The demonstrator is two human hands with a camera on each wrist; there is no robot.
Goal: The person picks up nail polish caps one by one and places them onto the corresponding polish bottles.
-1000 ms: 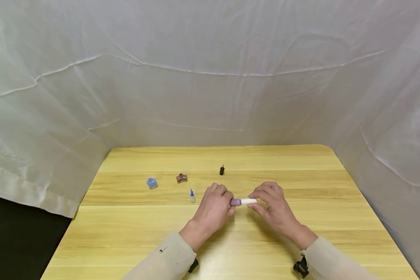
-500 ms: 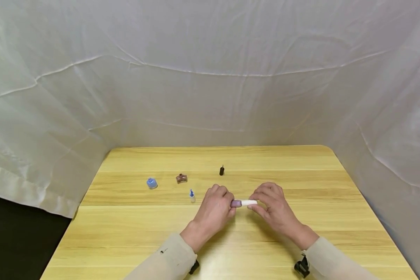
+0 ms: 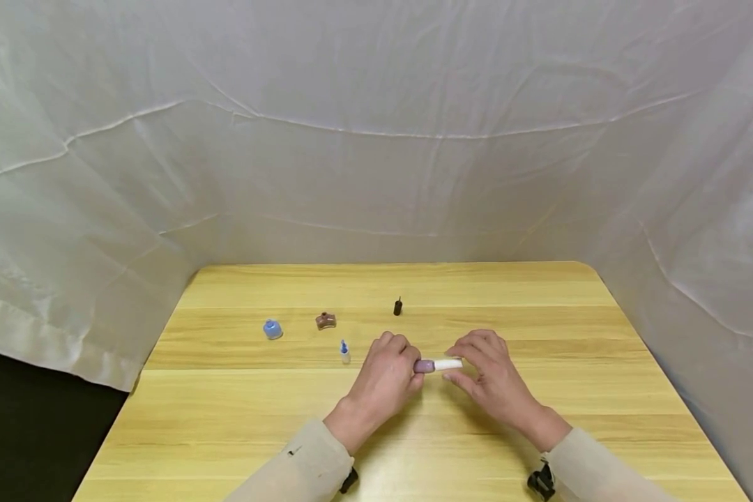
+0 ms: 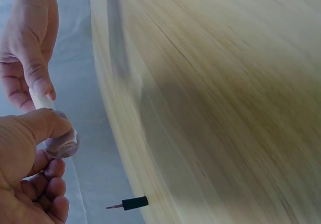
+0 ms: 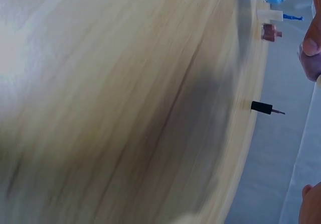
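A purple nail polish bottle (image 3: 424,366) with a white cap (image 3: 448,364) lies sideways above the table, between both hands. My left hand (image 3: 383,373) grips the bottle, thumb and fingers around its glass body, as the left wrist view also shows. My right hand (image 3: 489,373) has its thumb and fingertips curled around the white cap; in the head view they look slightly loose on it. The cap sits against the bottle's neck. In the right wrist view only part of the bottle (image 5: 311,66) appears at the right edge.
On the wooden table (image 3: 539,307) stand an uncapped blue bottle (image 3: 272,329), an uncapped brown star-shaped bottle (image 3: 325,321), a white cap with blue brush up (image 3: 345,352) and a black cap with brush up (image 3: 398,307). Pale cloth (image 3: 414,174) surrounds the table's back and sides.
The right hand's thumb and fingers have loosened slightly around the white cap. The left hand and bottle have barely moved; the things on the table are unchanged.
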